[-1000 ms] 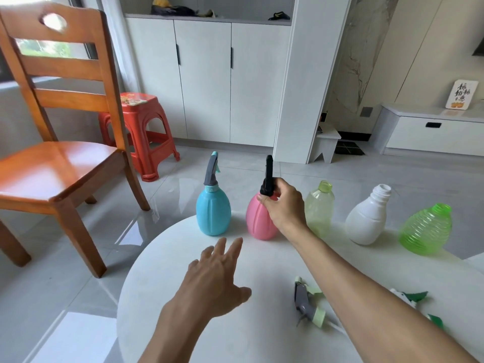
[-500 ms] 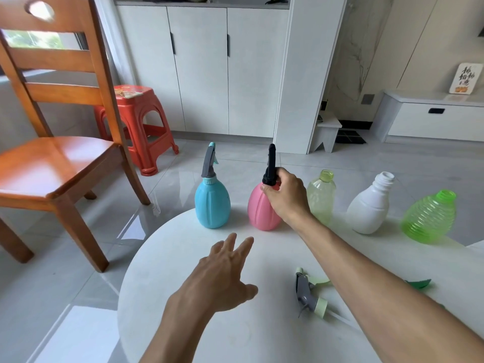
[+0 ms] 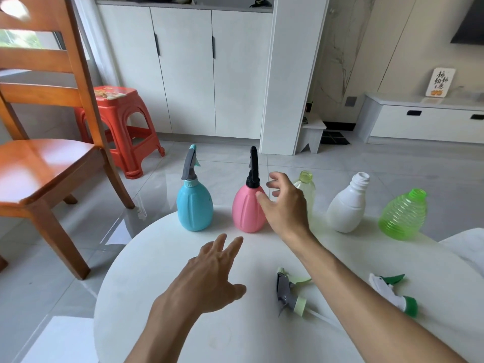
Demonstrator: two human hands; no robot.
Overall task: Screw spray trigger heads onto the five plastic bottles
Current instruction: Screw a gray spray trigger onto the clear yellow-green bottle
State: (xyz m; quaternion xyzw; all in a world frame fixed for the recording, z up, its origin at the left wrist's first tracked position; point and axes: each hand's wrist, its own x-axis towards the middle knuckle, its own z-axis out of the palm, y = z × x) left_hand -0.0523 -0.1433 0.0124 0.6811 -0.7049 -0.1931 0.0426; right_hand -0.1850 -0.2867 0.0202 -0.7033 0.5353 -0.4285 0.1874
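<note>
Five bottles stand in a row at the far edge of the round white table (image 3: 162, 323). The blue bottle (image 3: 194, 208) carries a grey trigger head and the pink bottle (image 3: 246, 209) a black one. The pale yellow-green bottle (image 3: 307, 188), the white bottle (image 3: 347, 209) and the ribbed green bottle (image 3: 403, 214) have bare necks. My right hand (image 3: 284, 203) hovers open just right of the pink bottle, holding nothing. My left hand (image 3: 209, 276) is open above the table's middle. A grey and pale green trigger head (image 3: 288, 292) and a white and green trigger head (image 3: 392, 292) lie on the table.
A wooden chair (image 3: 44, 158) stands left of the table, with a red plastic stool (image 3: 123, 121) behind it. White cabinets (image 3: 188, 72) and a pillar line the back wall. A low white bench (image 3: 424, 121) sits at the right.
My right hand has let go of the black trigger head on the pink bottle and opened, drawing back to the right. My left hand has stayed above the table.
</note>
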